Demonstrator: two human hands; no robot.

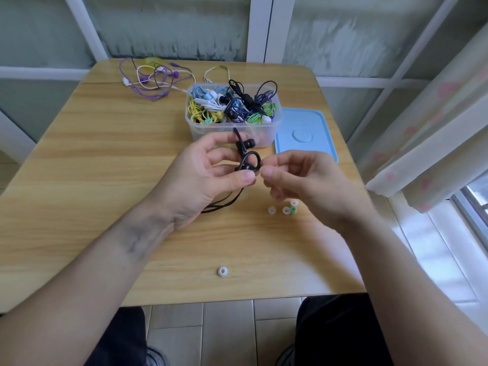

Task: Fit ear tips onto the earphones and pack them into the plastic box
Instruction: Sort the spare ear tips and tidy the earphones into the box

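Hands hide part of the full plastic box; lid apparently touching it.

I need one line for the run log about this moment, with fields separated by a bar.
left hand: holds black earphones | right hand: fingers pinched at earbud | loose ear tips: on table | plastic box: open, full

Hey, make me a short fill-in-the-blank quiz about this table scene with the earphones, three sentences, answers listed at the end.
1. The left hand holds a pair of ____ wired earphones above the wooden table.
2. The clear plastic box of coiled earphones stands open; its flat ____ plastic lid lies on the table on the box's right.
3. Among the small loose silicone ear tips under the right hand, one ear tip is ____, the rest white.

Missing words: black; blue; green
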